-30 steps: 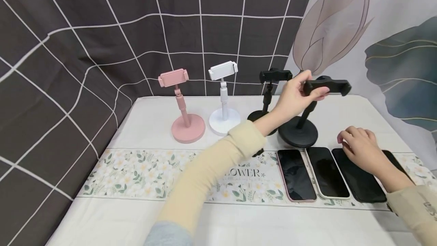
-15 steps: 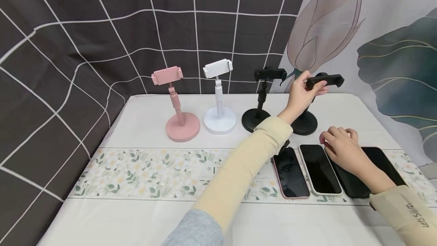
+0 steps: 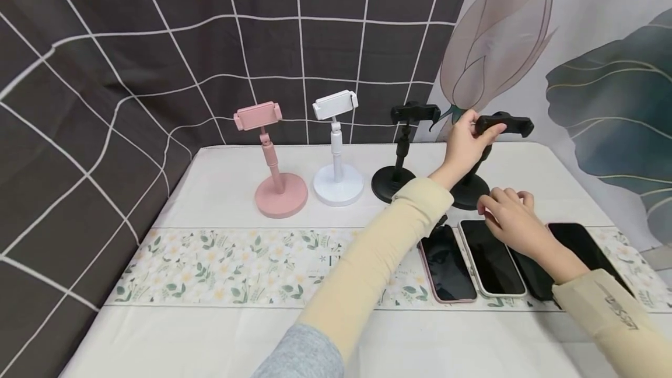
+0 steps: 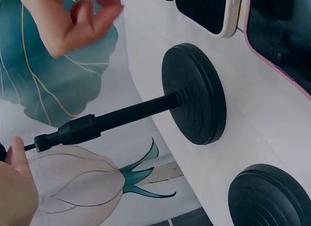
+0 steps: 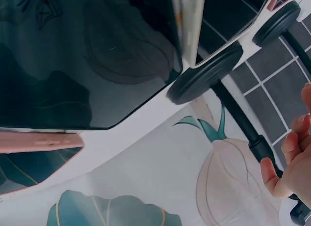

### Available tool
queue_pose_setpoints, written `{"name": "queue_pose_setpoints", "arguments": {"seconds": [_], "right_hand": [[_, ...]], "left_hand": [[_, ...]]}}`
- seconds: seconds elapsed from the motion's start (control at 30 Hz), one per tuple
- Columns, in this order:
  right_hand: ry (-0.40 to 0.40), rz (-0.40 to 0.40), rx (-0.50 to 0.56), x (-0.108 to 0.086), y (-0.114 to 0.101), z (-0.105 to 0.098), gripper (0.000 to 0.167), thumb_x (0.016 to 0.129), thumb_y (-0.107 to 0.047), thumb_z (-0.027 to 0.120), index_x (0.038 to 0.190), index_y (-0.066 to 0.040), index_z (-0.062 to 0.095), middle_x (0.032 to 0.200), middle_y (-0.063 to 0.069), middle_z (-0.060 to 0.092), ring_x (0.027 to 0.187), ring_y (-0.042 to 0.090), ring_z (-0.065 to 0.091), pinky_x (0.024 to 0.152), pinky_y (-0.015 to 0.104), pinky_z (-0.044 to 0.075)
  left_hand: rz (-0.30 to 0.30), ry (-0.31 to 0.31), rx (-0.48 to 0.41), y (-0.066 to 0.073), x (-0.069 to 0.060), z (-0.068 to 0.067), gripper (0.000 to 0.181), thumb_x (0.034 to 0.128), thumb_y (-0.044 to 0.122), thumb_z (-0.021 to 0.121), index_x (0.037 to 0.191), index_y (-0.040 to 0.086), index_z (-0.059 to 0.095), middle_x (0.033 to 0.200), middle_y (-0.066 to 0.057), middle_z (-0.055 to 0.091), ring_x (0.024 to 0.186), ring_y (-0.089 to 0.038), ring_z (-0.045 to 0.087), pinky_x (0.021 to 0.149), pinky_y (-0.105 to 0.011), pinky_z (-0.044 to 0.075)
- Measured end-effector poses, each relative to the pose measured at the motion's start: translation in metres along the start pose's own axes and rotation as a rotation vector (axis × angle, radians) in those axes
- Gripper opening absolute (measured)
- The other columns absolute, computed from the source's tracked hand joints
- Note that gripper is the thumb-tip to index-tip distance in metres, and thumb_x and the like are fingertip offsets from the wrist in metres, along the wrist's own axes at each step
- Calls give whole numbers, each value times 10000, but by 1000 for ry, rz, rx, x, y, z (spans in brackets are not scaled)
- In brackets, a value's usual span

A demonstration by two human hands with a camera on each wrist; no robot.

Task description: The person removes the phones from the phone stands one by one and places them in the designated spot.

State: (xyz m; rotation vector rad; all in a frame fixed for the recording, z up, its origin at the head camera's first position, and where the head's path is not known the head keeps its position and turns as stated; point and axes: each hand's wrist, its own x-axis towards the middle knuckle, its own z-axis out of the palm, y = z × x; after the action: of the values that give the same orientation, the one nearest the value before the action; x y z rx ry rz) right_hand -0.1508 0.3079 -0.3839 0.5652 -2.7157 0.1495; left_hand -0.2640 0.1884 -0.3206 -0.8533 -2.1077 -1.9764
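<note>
My left hand [image 3: 464,144] pinches the clamp head of a black phone stand [image 3: 469,192], thumb in front and fingers behind. The stand's round base is on the table, its pole tilted; the left wrist view shows the pole [image 4: 136,112] with my fingers near its top. My right hand [image 3: 514,223] hovers with loosely curled fingers over the phones and holds nothing. Beneath and beside it lie a white-edged phone [image 3: 493,258], a black phone [image 3: 531,273] partly hidden by the hand, and another dark phone [image 3: 588,249]. A pink-edged phone [image 3: 448,264] is left of them.
Left of the held stand are a second black phone stand [image 3: 394,182], a white phone stand [image 3: 338,182] and a pink phone stand [image 3: 280,194]. A floral strip [image 3: 210,267] crosses the white table [image 3: 199,337]. A dark checked curtain [image 3: 252,45] hangs behind.
The held black stand has shifted back and to the right, farther from the phones. My right hand has moved left over the phones. The head view has turned slightly.
</note>
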Motion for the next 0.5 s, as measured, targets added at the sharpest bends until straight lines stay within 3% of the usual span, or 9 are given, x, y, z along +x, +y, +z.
{"name": "queue_pose_setpoints", "arguments": {"seconds": [0.07,0.2,0.37,0.43,0.5], "right_hand": [[7,-6,9,4,-1,1,149,764,44,613,774,-85,540,741,50,444,732,273,400,800,628,256],[21,-24,35,10,-3,2,159,763,49,615,775,-90,540,740,36,439,722,260,392,790,617,252],[8,-15,51,13,-2,1,152,780,48,600,846,-73,538,784,69,467,758,295,419,785,629,253],[7,13,55,12,0,0,165,794,49,588,908,-51,522,828,113,482,796,337,434,782,639,255],[10,55,61,12,1,-1,188,813,42,576,967,-33,498,878,159,484,834,378,434,772,644,256]], "left_hand": [[-5,5,50,1,1,2,223,914,187,615,936,16,473,828,-125,684,713,-113,674,576,-51,419],[3,22,232,1,1,4,245,908,276,621,945,64,504,791,-38,646,636,-19,550,552,-59,378],[-37,27,346,0,-8,2,440,886,337,645,1252,122,529,1128,-18,684,945,-9,660,745,-31,445],[-49,-13,371,-3,-20,-1,523,906,355,614,1358,139,461,1246,-24,633,1050,-42,638,809,-49,451],[-32,-80,391,-7,-34,-7,533,936,361,566,1398,142,419,1327,-27,578,980,-57,652,811,-58,443]]}}
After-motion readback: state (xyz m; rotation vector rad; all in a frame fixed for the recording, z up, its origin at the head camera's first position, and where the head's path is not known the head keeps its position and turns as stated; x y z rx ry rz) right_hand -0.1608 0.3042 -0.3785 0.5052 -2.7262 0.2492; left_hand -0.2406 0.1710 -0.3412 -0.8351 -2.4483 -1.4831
